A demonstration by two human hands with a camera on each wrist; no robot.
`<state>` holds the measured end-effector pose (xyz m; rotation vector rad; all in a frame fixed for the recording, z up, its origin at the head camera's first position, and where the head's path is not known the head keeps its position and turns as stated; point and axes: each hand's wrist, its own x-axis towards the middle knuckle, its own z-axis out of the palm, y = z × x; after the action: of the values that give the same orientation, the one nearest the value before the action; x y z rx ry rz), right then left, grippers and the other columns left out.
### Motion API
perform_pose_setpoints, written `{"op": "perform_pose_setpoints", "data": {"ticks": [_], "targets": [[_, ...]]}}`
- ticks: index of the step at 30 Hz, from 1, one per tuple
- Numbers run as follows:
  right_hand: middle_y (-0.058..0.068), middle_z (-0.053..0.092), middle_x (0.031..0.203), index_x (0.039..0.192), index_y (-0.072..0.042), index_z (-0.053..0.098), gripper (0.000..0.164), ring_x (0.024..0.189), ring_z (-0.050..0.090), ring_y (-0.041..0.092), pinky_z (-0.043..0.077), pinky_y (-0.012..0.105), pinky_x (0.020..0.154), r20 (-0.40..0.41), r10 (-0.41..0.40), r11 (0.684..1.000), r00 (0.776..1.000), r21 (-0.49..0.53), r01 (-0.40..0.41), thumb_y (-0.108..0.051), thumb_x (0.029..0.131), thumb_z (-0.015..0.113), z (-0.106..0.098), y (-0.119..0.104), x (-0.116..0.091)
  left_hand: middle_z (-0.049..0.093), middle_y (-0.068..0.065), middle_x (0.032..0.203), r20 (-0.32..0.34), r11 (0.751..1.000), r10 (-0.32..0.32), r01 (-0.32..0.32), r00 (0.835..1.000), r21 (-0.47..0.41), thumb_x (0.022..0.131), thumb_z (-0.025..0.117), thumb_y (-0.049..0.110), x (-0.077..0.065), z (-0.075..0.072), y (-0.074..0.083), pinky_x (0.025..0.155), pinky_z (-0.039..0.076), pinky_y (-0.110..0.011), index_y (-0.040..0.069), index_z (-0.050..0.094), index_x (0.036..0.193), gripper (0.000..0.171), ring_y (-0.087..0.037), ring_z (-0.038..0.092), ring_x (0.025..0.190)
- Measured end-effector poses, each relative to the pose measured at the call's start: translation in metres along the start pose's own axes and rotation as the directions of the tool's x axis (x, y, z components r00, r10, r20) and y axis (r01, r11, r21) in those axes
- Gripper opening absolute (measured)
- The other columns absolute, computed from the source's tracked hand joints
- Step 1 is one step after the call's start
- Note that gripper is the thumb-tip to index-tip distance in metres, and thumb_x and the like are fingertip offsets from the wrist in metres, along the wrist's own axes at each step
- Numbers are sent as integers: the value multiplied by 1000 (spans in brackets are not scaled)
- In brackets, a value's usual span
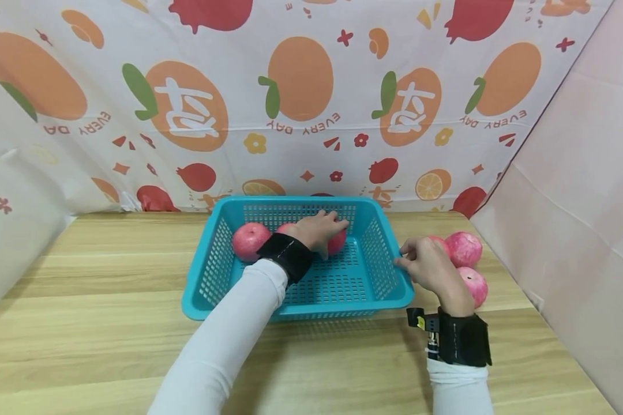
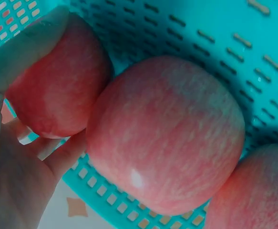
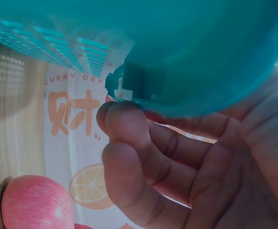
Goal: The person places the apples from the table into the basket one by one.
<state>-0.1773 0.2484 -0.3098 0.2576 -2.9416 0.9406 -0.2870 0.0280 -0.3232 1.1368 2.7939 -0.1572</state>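
Note:
A turquoise plastic basket (image 1: 337, 311) with slotted walls stands on the table, holding three red apples in a row along its far side. My left hand (image 1: 315, 230) reaches inside and grips the rightmost apple (image 2: 65, 81), thumb on one side and fingers on the other. Beside that one sits the middle apple (image 2: 167, 133), mostly covered by the hand in the head view. The leftmost apple (image 1: 251, 241) lies near the basket's left wall. At the right end, my right hand (image 1: 433, 268) holds the basket's rim, its fingers curled beneath the edge.
To the right of the basket, partly behind my right hand, are a pink-red apple (image 1: 464, 249), a nearer apple (image 1: 472, 285) and a partly hidden apple (image 1: 440, 244). A fruit-printed cloth (image 1: 301, 155) hangs behind the wooden table (image 1: 109, 323). A pale wall (image 1: 576, 202) borders the right side.

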Motion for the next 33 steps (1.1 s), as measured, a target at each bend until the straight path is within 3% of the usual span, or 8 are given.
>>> {"op": "perform_pose_setpoints", "data": {"ticks": [5, 14, 24, 33], "targets": [[10, 61, 69, 91, 4, 60, 15, 51, 54, 14, 52, 28, 50, -2, -8, 1000, 1000, -3, 8, -6, 82, 64, -1, -1, 0, 40, -11, 131, -22, 1000, -18, 18, 1000, 13, 73, 74, 21, -1, 0, 0, 88, 47, -44, 20, 37, 136, 73, -26, 34, 116], [10, 61, 70, 92, 4, 60, 15, 51, 54, 14, 53, 28, 51, -9, -19, 1000, 1000, -1, 19, -6, 81, 64, 0, -1, -1, 40, -6, 130, -5, 993, -79, 78, 997, -92, 77, 69, 17, -3, -1, -2, 83, 49, -48, 24, 44, 132, 61, -24, 32, 115], [11, 61, 73, 93, 5, 60, 15, 54, 55, 15, 53, 29, 52, -5, 2, 1000, 1000, 0, -2, -6, 82, 63, -4, -2, -1, 36, -11, 136, -33, 998, -53, 52, 998, -36, 79, 67, 8, 1, -3, 3, 90, 45, -44, 22, 40, 135, 64, -28, 28, 121], [10, 61, 71, 92, 4, 61, 14, 53, 55, 14, 53, 29, 52, -3, 2, 1000, 1000, 8, -2, -6, 82, 63, -1, -2, 0, 37, -11, 136, -64, 998, -16, 19, 998, 56, 73, 73, 13, 0, 1, 6, 90, 46, -42, 24, 42, 134, 70, -32, 26, 123]]}}
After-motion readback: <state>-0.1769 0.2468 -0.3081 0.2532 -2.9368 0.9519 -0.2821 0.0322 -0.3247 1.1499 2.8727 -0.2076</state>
